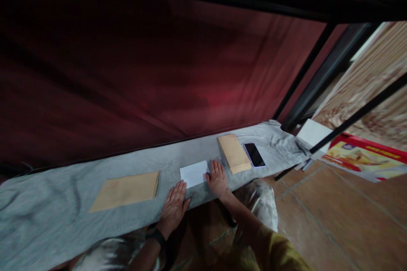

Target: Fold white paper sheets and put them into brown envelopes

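Observation:
A white sheet of paper (pixel 194 173) lies flat on the grey cloth in front of me. My left hand (pixel 174 206) rests at its lower left corner, fingers stretched out and flat. At the paper's right edge lies my right hand (pixel 217 178), its fingers also extended, the thumb touching or very near the sheet. Neither hand grips anything. Just right of my right hand is a stack of brown envelopes (pixel 233 151). More brown envelopes (pixel 125 190) lie to the left of my left hand.
Grey cloth (pixel 47 190) covers the long narrow surface. A phone (pixel 255 155) with a dark screen lies beside the right stack. Behind hangs a dark red curtain-like sheet (pixel 178 76). Black metal bars (pixel 305 67) and a red-and-yellow box (pixel 365 156) stand at the right, above the tiled floor.

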The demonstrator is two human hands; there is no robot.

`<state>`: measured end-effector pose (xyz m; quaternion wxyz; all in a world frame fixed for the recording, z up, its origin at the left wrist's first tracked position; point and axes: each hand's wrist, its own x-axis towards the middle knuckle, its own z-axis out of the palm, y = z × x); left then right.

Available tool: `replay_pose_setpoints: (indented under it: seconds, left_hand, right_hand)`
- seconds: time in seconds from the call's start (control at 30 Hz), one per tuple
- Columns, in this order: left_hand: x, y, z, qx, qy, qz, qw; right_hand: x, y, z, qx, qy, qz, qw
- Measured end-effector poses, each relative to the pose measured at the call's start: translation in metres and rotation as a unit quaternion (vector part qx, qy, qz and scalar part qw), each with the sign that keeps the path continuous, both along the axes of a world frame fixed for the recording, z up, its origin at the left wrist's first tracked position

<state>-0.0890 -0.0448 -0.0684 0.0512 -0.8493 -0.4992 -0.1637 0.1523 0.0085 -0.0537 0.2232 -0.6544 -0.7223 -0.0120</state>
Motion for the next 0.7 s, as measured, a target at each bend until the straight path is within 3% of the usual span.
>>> replay_pose_setpoints:
  seconds: [0.17, 0.27, 0.47, 0.57, 0.7]
  left_hand:
    - [0.001, 0.0, -0.002, -0.01, -0.012, -0.003, 1.0]
    - [0.0, 0.0, -0.002, -0.011, -0.016, -0.008, 1.0]
    - [0.0, -0.001, -0.004, -0.028, -0.019, 0.008, 0.999]
    - [0.013, 0.006, 0.002, -0.042, -0.027, 0.031, 0.998]
    - [0.043, 0.032, 0.016, -0.064, -0.038, 0.014, 0.997]
  right_hand:
    - [-0.038, -0.024, -0.004, 0.039, -0.01, 0.15, 0.988]
    - [-0.049, -0.036, -0.011, 0.046, -0.016, 0.154, 0.987]
    - [-0.042, -0.043, -0.017, 0.07, -0.036, 0.123, 0.989]
    - [-0.041, -0.043, -0.02, 0.075, -0.039, 0.111, 0.99]
    - [-0.042, -0.042, -0.026, 0.09, -0.045, 0.114, 0.988]
